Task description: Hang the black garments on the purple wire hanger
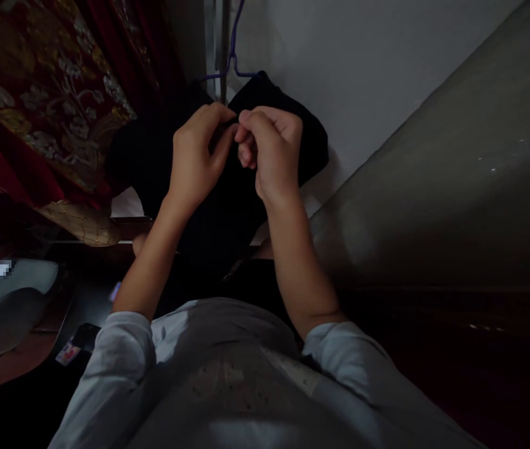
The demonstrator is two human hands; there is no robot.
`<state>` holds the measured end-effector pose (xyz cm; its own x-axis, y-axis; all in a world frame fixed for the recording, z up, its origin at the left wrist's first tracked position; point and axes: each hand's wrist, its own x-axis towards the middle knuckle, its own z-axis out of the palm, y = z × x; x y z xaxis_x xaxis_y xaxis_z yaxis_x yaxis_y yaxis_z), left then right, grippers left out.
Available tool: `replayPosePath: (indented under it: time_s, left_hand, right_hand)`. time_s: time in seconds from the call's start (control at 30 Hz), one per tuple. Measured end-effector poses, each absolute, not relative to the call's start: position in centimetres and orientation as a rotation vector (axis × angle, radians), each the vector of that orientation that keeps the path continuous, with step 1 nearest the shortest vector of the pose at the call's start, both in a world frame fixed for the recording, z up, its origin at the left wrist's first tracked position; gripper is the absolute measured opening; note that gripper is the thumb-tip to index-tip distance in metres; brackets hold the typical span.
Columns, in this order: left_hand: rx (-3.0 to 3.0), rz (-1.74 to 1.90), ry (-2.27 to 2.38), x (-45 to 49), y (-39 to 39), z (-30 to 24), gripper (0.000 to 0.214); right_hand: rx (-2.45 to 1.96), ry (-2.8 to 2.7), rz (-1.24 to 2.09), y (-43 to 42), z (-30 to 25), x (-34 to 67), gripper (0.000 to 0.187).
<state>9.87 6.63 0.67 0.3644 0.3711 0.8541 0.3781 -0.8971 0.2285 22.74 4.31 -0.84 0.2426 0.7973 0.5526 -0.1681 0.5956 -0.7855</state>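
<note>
A black garment (227, 206) hangs in front of me on a purple hanger (233, 65). My left hand (196, 153) is closed in a pinch at the garment's upper front, thumb and fingers meeting near its middle. Right beside those fingertips, my right hand (277, 146) pinches with the thumb over curled fingers. Both hands seem to grip the black cloth near its neck. Whatever small part sits between the fingertips is too dark to make out.
Red cloth with gold and silver embroidery (73, 100) hangs at the left. A large grey-green surface (456, 168) slants along the right, beside a pale wall (363, 56). At the lower left are a grey chair (12, 312) and a dark phone-like object (86, 337).
</note>
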Motion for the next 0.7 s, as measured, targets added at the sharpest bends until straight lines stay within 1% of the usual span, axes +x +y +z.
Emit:
replayPosePath:
  time_s: [0.13, 0.23, 0.37, 0.43, 0.57, 0.63, 0.7]
  left_hand:
    - [-2.502, -1.693, -0.632, 9.7, 6.6, 0.2, 0.013]
    - [-2.496, -1.775, -0.687, 9.3, 6.8, -0.9, 0.008]
    - [-2.504, -1.905, -0.783, 9.5, 6.4, -2.0, 0.01]
    - [-2.43, -2.02, -0.727, 9.9, 5.5, -1.4, 0.011]
    - [-2.249, -2.217, -0.693, 9.0, 4.2, 1.8, 0.013]
    - [-2.172, -2.358, -0.77, 6.6, 5.2, 2.8, 0.011]
    - [-2.037, -2.6, -0.884, 2.9, 7.4, 2.3, 0.011]
  right_hand:
    - [-0.676, -1.159, 0.642, 4.5, -1.1, 22.6, 0.039]
    - [-0.703, -1.128, 0.698, 5.0, -1.8, 22.1, 0.038]
    - [-0.774, -1.093, 0.772, 5.4, -3.1, 21.7, 0.036]
    - [-0.822, -1.055, 0.794, 5.5, -4.1, 21.8, 0.035]
    - [-0.972, -1.0, 0.904, 5.0, -7.2, 22.2, 0.033]
    - [-0.969, -0.956, 0.938, 4.1, -9.0, 22.3, 0.03]
    - [-0.935, -0.915, 0.967, 2.8, -10.5, 22.2, 0.028]
